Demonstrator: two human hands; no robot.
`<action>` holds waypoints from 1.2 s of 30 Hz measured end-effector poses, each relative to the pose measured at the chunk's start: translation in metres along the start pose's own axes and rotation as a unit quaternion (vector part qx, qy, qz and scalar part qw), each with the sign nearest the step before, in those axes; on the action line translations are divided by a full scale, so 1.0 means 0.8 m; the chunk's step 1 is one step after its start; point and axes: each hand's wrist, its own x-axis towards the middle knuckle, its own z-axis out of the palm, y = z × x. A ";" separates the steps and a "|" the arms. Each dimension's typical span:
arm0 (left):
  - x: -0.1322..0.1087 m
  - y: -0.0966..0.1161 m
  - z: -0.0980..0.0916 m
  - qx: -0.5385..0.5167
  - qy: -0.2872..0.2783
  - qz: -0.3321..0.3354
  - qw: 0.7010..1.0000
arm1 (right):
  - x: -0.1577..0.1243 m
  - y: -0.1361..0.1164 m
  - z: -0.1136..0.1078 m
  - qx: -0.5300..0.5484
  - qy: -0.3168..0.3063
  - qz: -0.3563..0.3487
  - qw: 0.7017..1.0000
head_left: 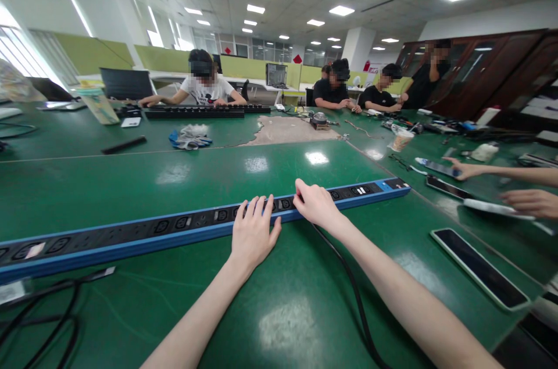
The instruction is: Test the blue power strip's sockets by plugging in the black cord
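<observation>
A long blue-and-black power strip (pixel 174 229) lies across the green table in front of me, running from the left edge to the right of centre. My left hand (pixel 253 233) rests flat on its near edge with the fingers stretched over the sockets, holding nothing. My right hand (pixel 314 204) sits just to the right, fingers curled over the strip's top and pressed against it. A black cable (pixel 353 293) runs from under my right wrist toward me.
Several phones (pixel 478 267) lie face up on the table at the right, where another person's hands (pixel 529 202) reach in. More black cables (pixel 39 311) coil at the lower left. Other people sit at the far side by a second strip (pixel 204 111) and gloves (pixel 190 138).
</observation>
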 end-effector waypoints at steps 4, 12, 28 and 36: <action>0.000 0.000 0.000 -0.001 0.001 0.002 1.000 | -0.006 -0.001 0.000 0.000 0.002 -0.001 1.000; 0.000 -0.001 0.000 -0.002 0.005 0.004 1.000 | -0.007 -0.003 0.000 -0.007 0.003 0.019 1.000; -0.002 0.001 0.000 -0.005 0.019 0.009 1.000 | -0.030 0.010 -0.017 0.058 -0.026 -0.003 0.998; -0.003 0.000 0.001 -0.014 0.030 0.009 0.999 | -0.128 0.096 -0.015 0.075 -0.003 0.064 0.995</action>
